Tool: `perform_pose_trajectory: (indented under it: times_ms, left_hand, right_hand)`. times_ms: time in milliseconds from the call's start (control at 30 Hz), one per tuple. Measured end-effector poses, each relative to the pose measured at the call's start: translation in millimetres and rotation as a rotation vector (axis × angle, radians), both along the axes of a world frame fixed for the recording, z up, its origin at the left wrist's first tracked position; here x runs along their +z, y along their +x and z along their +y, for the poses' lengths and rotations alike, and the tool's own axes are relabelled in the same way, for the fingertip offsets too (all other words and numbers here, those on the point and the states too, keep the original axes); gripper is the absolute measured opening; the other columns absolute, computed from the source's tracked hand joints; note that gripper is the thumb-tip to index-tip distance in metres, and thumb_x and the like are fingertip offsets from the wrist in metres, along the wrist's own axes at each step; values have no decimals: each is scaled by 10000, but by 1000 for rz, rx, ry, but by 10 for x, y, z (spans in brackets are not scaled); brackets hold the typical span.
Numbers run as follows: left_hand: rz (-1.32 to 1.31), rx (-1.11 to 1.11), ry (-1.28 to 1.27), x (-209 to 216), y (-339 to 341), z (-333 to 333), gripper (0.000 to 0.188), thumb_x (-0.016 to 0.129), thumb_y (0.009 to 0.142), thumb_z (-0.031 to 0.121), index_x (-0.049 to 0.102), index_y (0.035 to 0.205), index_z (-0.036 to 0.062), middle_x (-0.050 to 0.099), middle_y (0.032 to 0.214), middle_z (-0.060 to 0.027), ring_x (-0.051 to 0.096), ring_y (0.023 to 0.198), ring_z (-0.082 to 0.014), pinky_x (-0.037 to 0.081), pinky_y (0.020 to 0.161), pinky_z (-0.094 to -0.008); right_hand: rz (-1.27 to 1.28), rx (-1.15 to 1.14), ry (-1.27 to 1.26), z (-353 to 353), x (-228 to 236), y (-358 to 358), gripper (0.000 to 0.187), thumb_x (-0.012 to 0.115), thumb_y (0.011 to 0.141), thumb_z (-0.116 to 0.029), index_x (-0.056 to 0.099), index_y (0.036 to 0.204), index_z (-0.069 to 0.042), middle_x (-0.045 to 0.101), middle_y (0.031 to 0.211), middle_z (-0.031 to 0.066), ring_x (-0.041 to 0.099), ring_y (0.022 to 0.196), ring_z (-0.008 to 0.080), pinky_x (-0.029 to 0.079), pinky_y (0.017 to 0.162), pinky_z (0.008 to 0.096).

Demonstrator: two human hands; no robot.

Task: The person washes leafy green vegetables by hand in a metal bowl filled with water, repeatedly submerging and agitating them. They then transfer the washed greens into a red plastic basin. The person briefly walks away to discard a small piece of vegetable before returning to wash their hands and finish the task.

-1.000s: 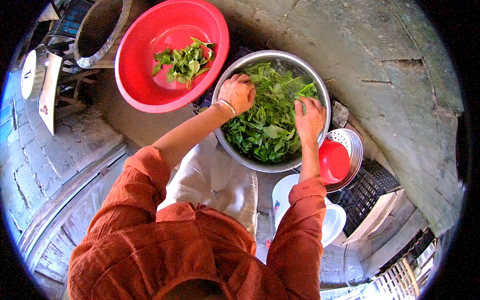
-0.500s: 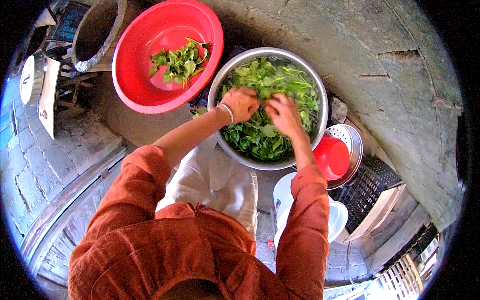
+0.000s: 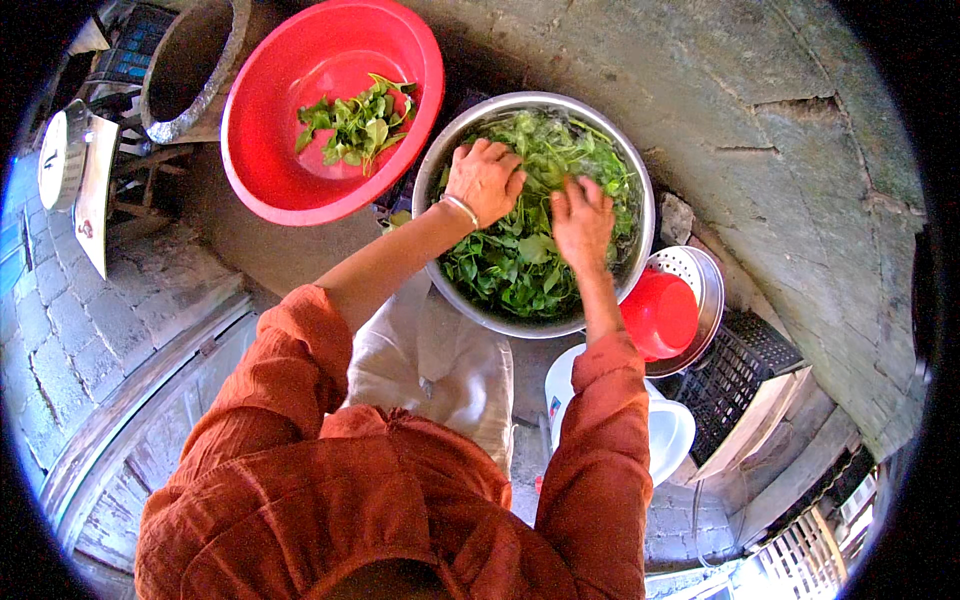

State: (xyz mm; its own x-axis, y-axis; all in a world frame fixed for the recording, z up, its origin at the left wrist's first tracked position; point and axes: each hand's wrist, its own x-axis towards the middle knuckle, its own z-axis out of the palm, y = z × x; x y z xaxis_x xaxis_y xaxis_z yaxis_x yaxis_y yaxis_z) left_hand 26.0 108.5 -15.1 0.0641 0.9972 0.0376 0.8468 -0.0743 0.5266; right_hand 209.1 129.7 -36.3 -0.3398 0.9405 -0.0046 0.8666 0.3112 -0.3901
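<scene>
My L hand (image 3: pixel 485 182) & R hand (image 3: pixel 583 225), part-spread, touch greens (image 3: pixel 505 270) beneath 'em, upper ctr frame; can't tell if gripping

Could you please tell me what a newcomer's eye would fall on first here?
Probably the red basin at upper left, with a small heap of greens inside. Next, the metal bowl to its right, full of leaves, with the left hand and right hand over them.
</scene>
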Motion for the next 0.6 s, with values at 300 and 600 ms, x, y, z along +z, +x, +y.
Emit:
perform_pose_trajectory:
  times_ms: [300,600]
  left_hand:
    - [27,-392,-79,-63,102,-371,209,606,741,236,604,908,110,565,899,-67,529,958,-275,400,860,-430]
    - [-2,-364,-156,-19,252,-639,321,638,666,283,666,981,233,535,1107,-54,471,1076,-262,295,1010,-518]
  right_hand:
    - [72,-108,80,125,-200,48,361,432,902,-402,662,936,-125,592,1048,105,518,965,325,432,811,465]
    - [96,-49,-187,226,195,93,357,560,851,-370,629,1088,-111,535,1148,130,448,1119,336,368,959,439]
